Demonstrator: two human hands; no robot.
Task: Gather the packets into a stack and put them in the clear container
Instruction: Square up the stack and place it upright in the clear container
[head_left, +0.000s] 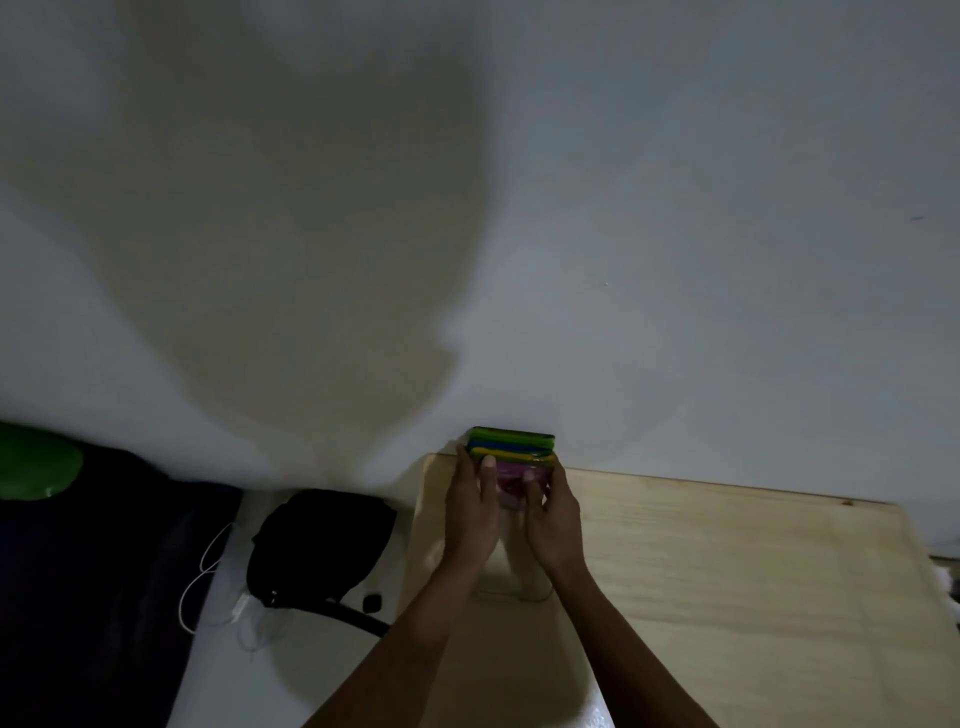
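Stack (511, 448): you hold it between both hands at the far left corner of the tabletop (727, 571), close to the wall (675, 208). Pressing from both sides likely squares the packets' edges so they go into the container as one block.

Left hand (470, 512): fingers wrapped round the stack's left side, thumb laid over its near face.

Right hand (553, 517): fingers closed on the stack's right side, thumb on the near face.

Look of the stack: banded layers, green at the top, then blue, yellow and pink lower down; glossy, edges fairly even. The count of packets cannot be told in this dim light.

Container (511, 582): a faint clear outline on the tabletop just below your hands, nearer than the stack. Whether the stack's lower end is already inside it cannot be told.

Off the tabletop, to the left: a black bag (322, 540), a white cable (200, 582), a green object (36, 462) at the far left edge.
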